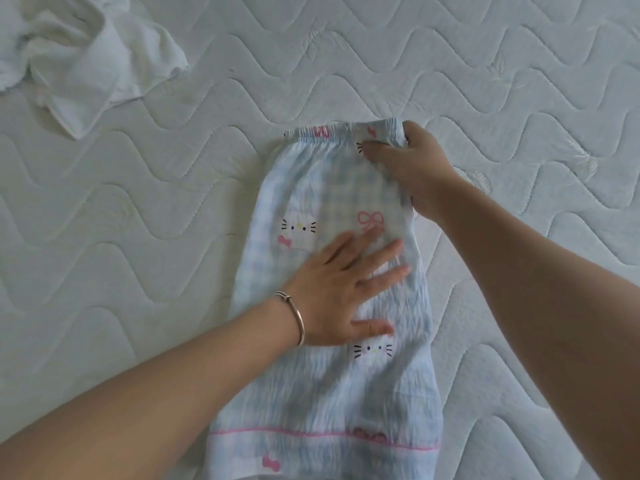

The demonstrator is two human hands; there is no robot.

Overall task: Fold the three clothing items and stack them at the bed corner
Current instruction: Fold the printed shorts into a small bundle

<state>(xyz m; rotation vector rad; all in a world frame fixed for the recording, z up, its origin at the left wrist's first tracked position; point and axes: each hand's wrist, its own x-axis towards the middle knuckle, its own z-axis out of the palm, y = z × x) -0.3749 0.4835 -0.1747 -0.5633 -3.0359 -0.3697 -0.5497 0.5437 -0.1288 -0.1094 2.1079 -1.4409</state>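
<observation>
On the bed [450,64], the left hand [341,289] presses the pants [311,393], fingers [382,255] straight; the right hand [412,164] pinches the waistband [322,136]. Tugging too hard could skew the fold.

White quilted mattress [485,64] spreads everywhere, wavy stitching running left to right; a slim metal bangle [300,318] near centre.

A home bedroom: bare quilted mattress [450,64] with crumpled white laundry [79,60] lying on it
</observation>
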